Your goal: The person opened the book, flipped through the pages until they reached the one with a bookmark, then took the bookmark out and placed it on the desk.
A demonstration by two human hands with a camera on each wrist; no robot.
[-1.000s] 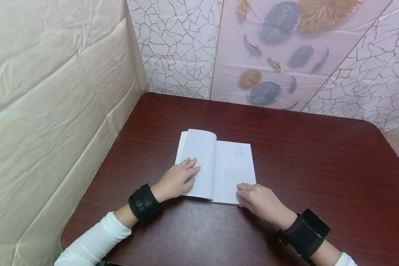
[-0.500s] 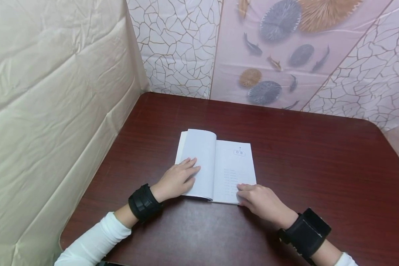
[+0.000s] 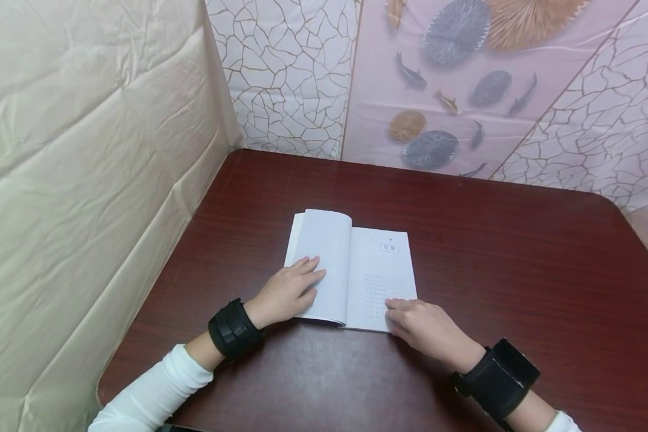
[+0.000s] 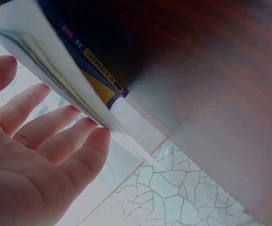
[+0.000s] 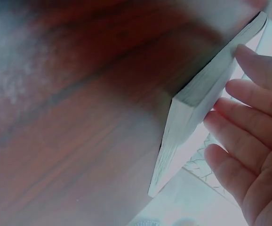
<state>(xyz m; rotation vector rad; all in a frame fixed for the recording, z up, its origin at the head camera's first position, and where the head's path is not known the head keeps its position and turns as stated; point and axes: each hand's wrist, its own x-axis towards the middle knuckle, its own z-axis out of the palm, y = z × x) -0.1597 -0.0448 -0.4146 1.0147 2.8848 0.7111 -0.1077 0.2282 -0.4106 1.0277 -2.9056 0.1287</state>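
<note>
An open book (image 3: 379,264) lies on the table, its left page blank and its right page bearing a small boxed heading and faint lines of print. My left hand (image 3: 286,293) rests on the lower part of the left page with its fingers spread. At the lower right corner of the right page is my right hand (image 3: 423,327), fingers lying over the page and thumb close to the near edge. The left wrist view shows the blue and yellow cover (image 4: 98,70) under the curved pages. In the right wrist view, the page block's thick edge (image 5: 185,106) shows beside the fingers.
The dark red-brown wooden table (image 3: 507,252) reaches to a patterned back wall covering (image 3: 291,78). A cream cloth wall (image 3: 97,150) stands along the left edge. Black bands (image 3: 235,329) wrap both wrists.
</note>
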